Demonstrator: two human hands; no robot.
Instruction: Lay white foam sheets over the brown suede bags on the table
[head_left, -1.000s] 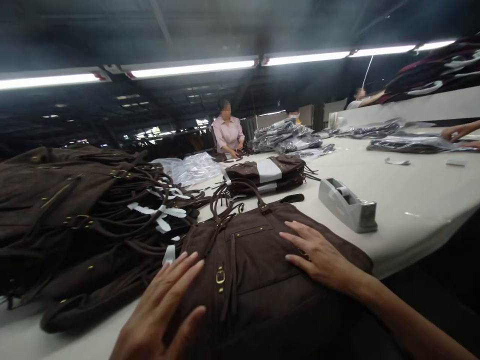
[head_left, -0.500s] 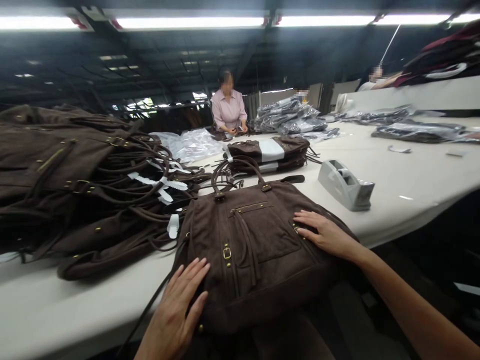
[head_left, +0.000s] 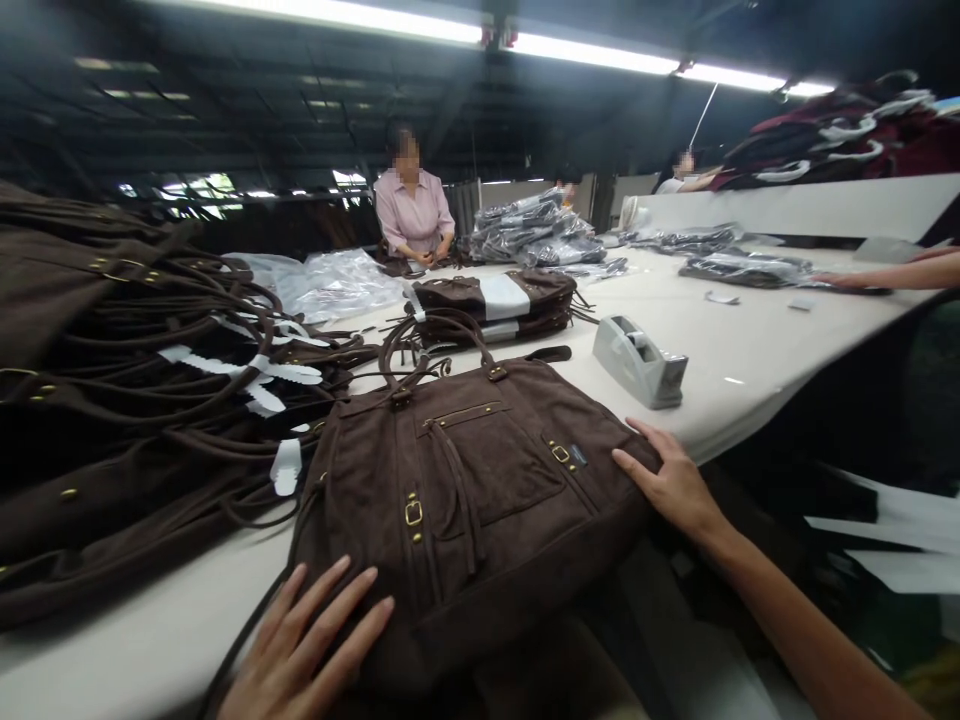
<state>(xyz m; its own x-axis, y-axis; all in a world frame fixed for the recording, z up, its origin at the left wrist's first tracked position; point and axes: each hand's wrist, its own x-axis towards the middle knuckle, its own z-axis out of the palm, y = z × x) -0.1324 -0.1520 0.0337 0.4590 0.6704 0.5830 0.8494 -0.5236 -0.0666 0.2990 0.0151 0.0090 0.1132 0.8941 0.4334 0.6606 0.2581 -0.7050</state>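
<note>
A dark brown handbag (head_left: 495, 470) with brass buckles, a zip pocket and two upright handles lies in front of me, its lower end reaching over the table's near edge. My left hand (head_left: 311, 630) rests on its lower left corner, fingers spread. At the bag's right side is my right hand (head_left: 671, 475), thumb on the front and fingers stretched along the edge. A small dark label (head_left: 577, 455) shows beside the right buckle. Just beyond the right hand stands a grey tape dispenser (head_left: 637, 362).
Brown bags (head_left: 112, 400) with white-wrapped handles are heaped at left. Behind my bag lie stacked folded bags (head_left: 495, 305), clear plastic (head_left: 322, 280) and plastic-wrapped packages (head_left: 532, 225). A person in a pink shirt (head_left: 414, 215) stands across the table (head_left: 750, 345). Another person's hand (head_left: 855, 280) reaches in at right.
My view has turned right, so things sit further left. My right hand has slid from the right buckle to the bag's right edge, uncovering the label. Another person's arm has appeared at right.
</note>
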